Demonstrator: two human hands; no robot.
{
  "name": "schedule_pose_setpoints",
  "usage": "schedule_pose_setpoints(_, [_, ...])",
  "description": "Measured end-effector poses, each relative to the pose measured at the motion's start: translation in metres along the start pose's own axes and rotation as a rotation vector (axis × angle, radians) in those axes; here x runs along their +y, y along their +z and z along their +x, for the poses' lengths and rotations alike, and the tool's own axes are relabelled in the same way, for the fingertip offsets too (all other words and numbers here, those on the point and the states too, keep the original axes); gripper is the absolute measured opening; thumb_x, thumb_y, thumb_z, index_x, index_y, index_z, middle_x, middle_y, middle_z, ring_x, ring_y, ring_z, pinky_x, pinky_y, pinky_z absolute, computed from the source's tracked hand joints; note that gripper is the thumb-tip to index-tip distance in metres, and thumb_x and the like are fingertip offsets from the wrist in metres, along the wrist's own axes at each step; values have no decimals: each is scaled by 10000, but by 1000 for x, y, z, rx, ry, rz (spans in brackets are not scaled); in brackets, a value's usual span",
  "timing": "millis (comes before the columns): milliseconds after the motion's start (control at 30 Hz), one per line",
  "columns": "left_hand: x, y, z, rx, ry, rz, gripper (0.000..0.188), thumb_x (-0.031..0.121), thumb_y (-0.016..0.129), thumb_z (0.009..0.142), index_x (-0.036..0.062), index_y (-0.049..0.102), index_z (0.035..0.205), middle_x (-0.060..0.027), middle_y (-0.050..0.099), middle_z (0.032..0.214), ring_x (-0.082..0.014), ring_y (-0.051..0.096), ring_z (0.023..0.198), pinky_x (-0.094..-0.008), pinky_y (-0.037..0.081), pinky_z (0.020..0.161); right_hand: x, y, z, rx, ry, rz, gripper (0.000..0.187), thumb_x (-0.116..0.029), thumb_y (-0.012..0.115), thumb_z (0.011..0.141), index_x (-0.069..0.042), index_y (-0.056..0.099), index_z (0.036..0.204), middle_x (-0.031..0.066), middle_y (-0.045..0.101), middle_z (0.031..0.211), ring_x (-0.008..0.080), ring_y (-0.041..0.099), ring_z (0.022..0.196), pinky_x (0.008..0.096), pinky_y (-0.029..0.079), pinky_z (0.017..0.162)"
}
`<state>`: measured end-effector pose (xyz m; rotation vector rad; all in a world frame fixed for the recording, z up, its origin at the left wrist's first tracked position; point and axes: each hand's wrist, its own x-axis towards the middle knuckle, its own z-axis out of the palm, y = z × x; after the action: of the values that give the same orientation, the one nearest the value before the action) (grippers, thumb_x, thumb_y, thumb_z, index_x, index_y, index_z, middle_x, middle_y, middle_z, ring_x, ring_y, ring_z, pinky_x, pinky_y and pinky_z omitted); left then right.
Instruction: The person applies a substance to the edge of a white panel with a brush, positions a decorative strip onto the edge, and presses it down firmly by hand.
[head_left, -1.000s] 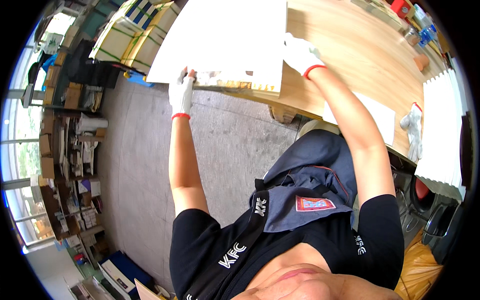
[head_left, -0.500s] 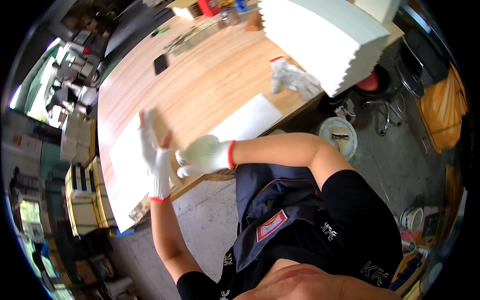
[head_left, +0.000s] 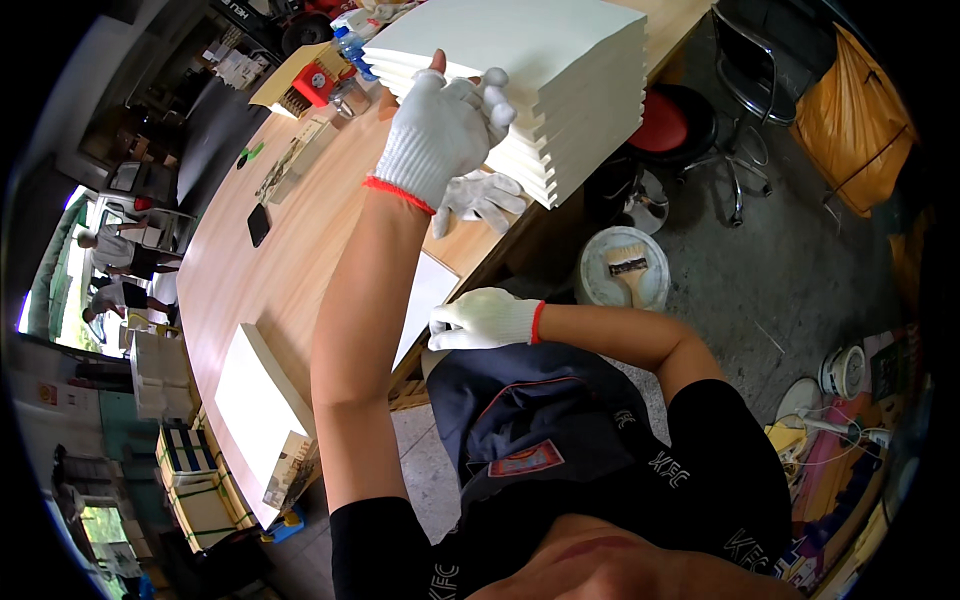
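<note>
My left hand, in a white knit glove with a red cuff and bare thumb tip, is raised by the near left side of a tall stack of white sheets. Its thumb points up, apart from the bent fingers, and nothing shows in it. Whether the fingers touch the stack I cannot tell. Just below it lies a spare pair of grey-white gloves. My right hand, gloved likewise, is low by the table's front edge above my apron. Its fingers bend loosely with a gap at the thumb. A white sheet lies beside it.
On the wooden table are a lower white stack at the left, a black phone, a narrow tray and a red box. To the right stand a bucket and a stool.
My left hand has swung from the lower left stack up to the tall stack, parting from my right hand. The right hand has shifted right, toward my apron. My view has turned.
</note>
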<state>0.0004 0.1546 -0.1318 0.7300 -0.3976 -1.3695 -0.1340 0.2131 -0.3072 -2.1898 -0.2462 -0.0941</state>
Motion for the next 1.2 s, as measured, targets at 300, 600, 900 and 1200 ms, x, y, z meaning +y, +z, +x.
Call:
schedule_pose_setpoints(300, [-7, 40, 4, 273, 61, -234, 460, 359, 487, 1009, -22, 399, 1250, -154, 617, 1086, -238, 597, 764, -410, 527, 657, 19, -20, -24, 36, -45, 128, 391, -436, 585, 960, -53, 653, 994, 130, 692, 867, 320, 676, 838, 415, 497, 757])
schedule_pose_setpoints(600, [11, 66, 28, 740, 272, -80, 182, 185, 600, 938, 12, 560, 977, -131, 596, 956, -265, 588, 775, -404, 509, 660, 26, -26, -41, 18, -16, 170, 349, -409, 599, 962, -67, 653, 1003, 135, 706, 886, 335, 680, 826, 418, 503, 742])
schedule_pose_setpoints(900, [35, 15, 82, 373, 150, -300, 429, 216, 590, 962, -41, 430, 1265, -251, 466, 1400, -446, 534, 1257, -525, 550, 978, 35, -18, -49, -15, 42, 148, 339, -437, 600, 950, -113, 663, 1029, 109, 702, 856, 302, 683, 809, 407, 498, 742])
schedule_pose_setpoints(1200, [76, -34, 30, 372, 193, 1, 253, 158, 542, 966, -41, 534, 1124, -217, 634, 1022, -258, 657, 805, -333, 594, 622, 22, -31, -35, -34, 59, 196, 253, -334, 593, 967, -111, 664, 1061, 66, 726, 874, 206, 710, 770, 349, 534, 706])
